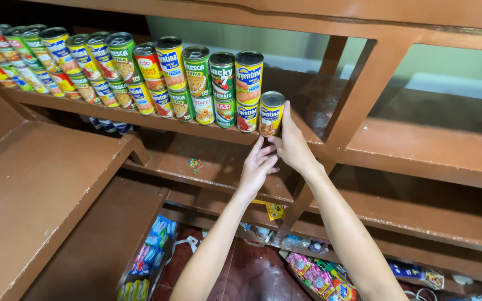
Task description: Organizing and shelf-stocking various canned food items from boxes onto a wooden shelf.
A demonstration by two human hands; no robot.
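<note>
A long row of food cans (140,72), stacked two high, fills a brown wooden shelf (207,131). At the row's right end stands a single yellow-and-blue can (270,113). My right hand (292,145) is wrapped around that can from the right and behind, fingers up along its side. My left hand (256,166) is just below the shelf edge, fingertips reaching up toward the bottom of the same can, holding nothing that I can see.
The shelf's right part (419,145) holds nothing, split by a slanted wooden post (364,83). A lower shelf (196,164) carries a few small coloured bits. Snack packets (319,278) and sachets (152,251) lie lower down. A brown counter (34,189) is at left.
</note>
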